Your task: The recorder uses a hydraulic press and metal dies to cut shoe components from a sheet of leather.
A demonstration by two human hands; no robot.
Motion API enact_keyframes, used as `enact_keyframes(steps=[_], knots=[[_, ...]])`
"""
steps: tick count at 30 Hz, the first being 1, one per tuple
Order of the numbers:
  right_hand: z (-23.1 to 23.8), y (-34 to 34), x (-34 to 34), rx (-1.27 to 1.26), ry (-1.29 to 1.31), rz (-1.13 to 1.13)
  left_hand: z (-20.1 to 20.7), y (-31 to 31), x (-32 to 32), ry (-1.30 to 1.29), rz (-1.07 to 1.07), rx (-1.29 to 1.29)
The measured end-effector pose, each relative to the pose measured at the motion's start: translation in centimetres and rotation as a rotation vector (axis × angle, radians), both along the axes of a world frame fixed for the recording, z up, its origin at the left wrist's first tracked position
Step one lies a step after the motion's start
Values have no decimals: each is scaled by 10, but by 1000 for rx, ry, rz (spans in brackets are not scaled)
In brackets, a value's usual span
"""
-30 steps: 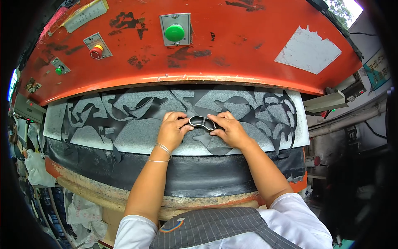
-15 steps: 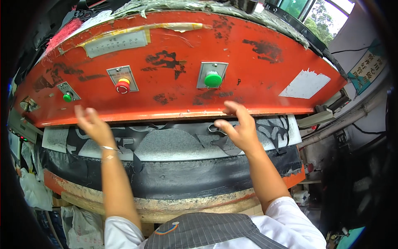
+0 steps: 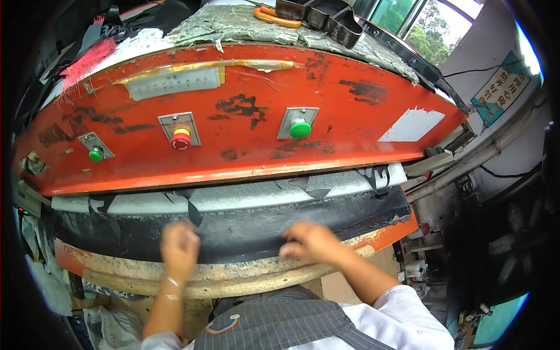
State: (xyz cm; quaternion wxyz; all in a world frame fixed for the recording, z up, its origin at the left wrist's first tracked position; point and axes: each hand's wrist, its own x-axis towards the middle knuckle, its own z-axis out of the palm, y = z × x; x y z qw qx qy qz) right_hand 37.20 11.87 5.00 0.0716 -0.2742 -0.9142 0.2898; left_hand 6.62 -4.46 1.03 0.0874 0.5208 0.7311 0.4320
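Note:
My left hand (image 3: pixel 179 248) is over the front of the black sheet (image 3: pixel 239 233), its fingers curled and smeared by motion. My right hand (image 3: pixel 312 242) hovers farther right over the same sheet, thumb and forefinger apart, with nothing visible between them. Behind both hands lies a thick white board (image 3: pixel 245 201), partly hidden under the red press beam (image 3: pixel 245 146). Scraps of dark cut material (image 3: pixel 192 211) hang over the board's front edge. On the beam's face are a large green button (image 3: pixel 300 129), a red stop button (image 3: pixel 181 139) and a small green button (image 3: pixel 95 154).
A worn pale ledge (image 3: pixel 233 283) runs along the front, close to my apron (image 3: pixel 280 326). Atop the press rest dark metal cutting dies (image 3: pixel 326 16) and an orange-handled tool (image 3: pixel 277 17). Plastic bags (image 3: pixel 111 326) are at the lower left; a pipe (image 3: pixel 461 166) runs along the right.
Both hands have drawn back toward me from in front of the beam. More of the white board is now hidden beneath the beam, along with most of the cut material. The view has shifted.

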Motion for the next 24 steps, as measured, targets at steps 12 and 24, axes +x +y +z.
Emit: enact_keyframes(steps=[12,24], knots=[[-47,-89,15,118,-16,5,-11,-47,113,188,-107,-218],[-75,119,11,376,145,-394,-9,108,90,174,-536,-77]])
